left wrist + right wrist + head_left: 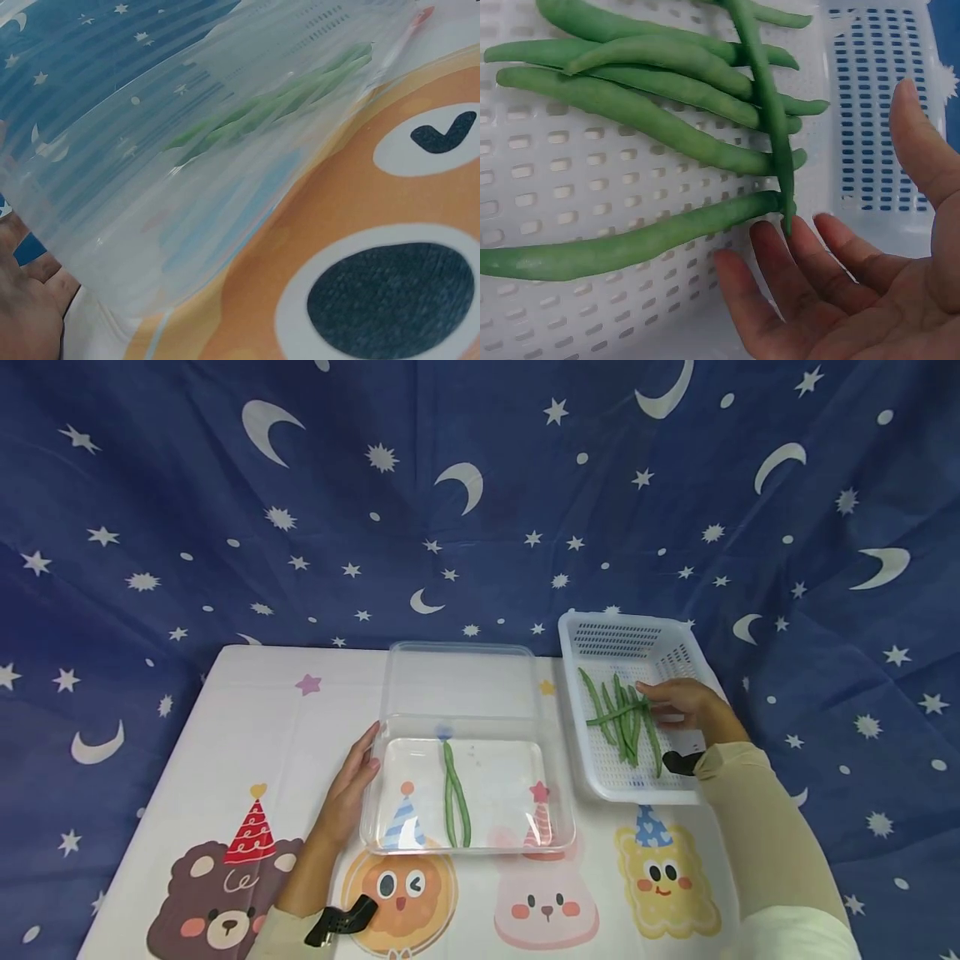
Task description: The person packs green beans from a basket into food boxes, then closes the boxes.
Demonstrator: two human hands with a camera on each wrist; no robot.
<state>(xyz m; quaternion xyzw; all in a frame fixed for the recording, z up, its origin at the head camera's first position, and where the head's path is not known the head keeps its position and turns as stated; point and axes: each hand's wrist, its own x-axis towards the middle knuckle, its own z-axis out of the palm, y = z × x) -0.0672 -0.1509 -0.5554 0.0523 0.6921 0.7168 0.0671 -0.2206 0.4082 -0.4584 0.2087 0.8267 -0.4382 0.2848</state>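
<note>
In the head view, my right hand (686,703) reaches into a white plastic basket (637,795) holding several green beans (621,727). One green bean (771,97) lies across the others. In the right wrist view, my fingertips are at its lower end, the fingers loosely bent and the thumb held apart. No pinch shows. My left hand (351,789) rests its fingers against the left side of a clear plastic container (517,806). Two green beans (456,797) lie lengthwise inside. In the left wrist view, the container wall (97,247) partly blurs them.
The container's clear lid (461,681) stands open at the back. A white tablecloth (322,727) with cartoon figures covers the table. Behind it hangs a dark blue cloth (510,493) with moons and stars. The basket stands to the container's right.
</note>
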